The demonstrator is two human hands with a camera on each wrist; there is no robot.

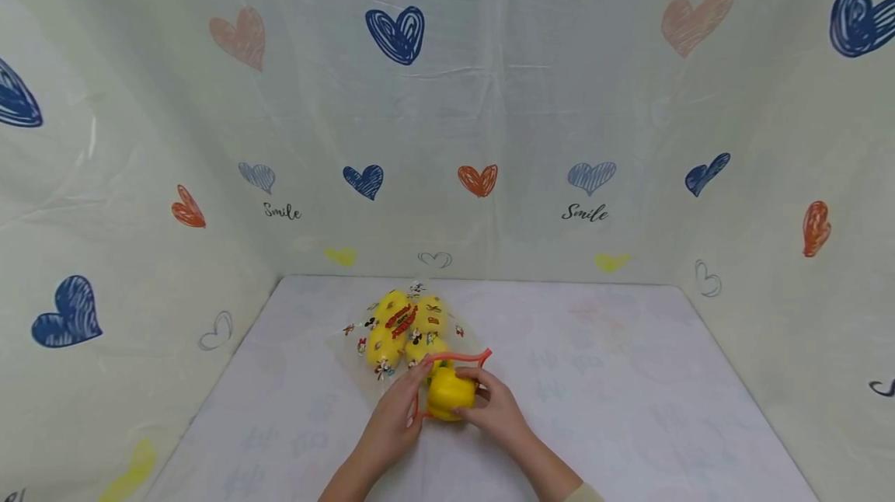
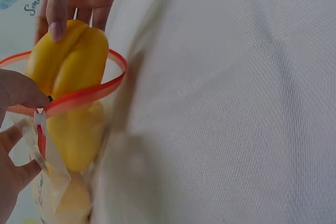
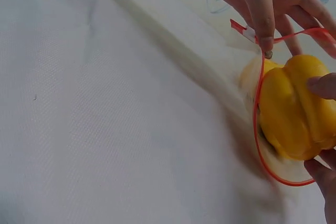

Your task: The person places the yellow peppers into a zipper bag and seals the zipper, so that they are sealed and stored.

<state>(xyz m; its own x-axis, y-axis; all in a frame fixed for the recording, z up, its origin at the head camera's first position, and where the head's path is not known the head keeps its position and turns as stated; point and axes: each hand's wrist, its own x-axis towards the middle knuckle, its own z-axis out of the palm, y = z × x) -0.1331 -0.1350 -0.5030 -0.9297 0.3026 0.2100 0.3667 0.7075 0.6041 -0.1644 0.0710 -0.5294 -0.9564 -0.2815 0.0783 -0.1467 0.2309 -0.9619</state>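
A yellow bell pepper [image 1: 450,395] is at the open mouth of a clear zip bag [image 1: 402,321] printed with cartoon figures. My right hand [image 1: 502,415] grips the pepper from the right, thumb and fingers on its sides. With my left hand [image 1: 395,414] I pinch the bag's edge by the red zip strip [image 2: 86,97], near its slider [image 2: 40,119]. The strip loops around the held pepper in both wrist views. Inside the bag lie several more yellow peppers [image 1: 384,346]. The right hand's palm is hidden behind the pepper in the left wrist view.
The bag lies on a table with a white cloth [image 1: 594,378]. Behind it and at both sides hang pale curtains [image 1: 531,113] printed with hearts and the word "Smile". The table's back edge [image 1: 559,281] meets the rear curtain beyond the bag.
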